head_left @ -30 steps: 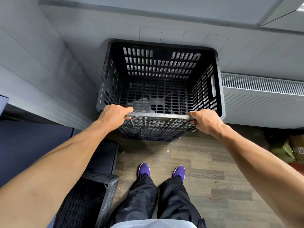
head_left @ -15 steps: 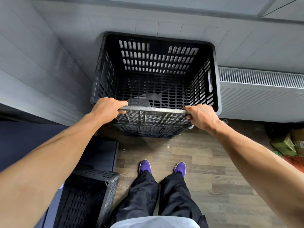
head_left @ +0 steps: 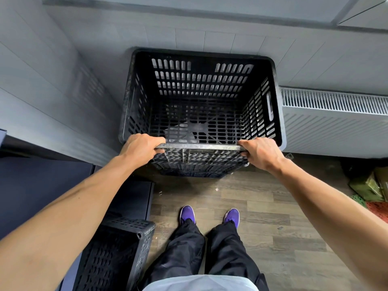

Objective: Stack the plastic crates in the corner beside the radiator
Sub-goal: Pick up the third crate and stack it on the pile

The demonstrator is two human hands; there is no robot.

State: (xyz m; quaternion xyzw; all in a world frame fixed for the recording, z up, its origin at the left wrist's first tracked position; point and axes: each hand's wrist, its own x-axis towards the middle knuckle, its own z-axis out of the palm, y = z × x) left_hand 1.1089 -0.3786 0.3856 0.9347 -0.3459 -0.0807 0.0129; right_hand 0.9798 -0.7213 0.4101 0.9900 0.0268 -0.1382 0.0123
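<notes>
Left grip (head_left: 141, 148), right grip (head_left: 259, 153): bare, knuckles and tendons showing. Left forearm (head_left: 73, 217), right forearm (head_left: 325, 208): bare right to frame edges. Trousers (head_left: 210, 255): black, loose, faint sheen, creased, cuffs bunched over shoes. Left shoe (head_left: 187, 214), right shoe (head_left: 232, 217): purple, soft trainer type, rounded toes. Shirt hem (head_left: 199, 283): pale grey-white, curved band along near frame edge, overlapping trouser waist.
</notes>
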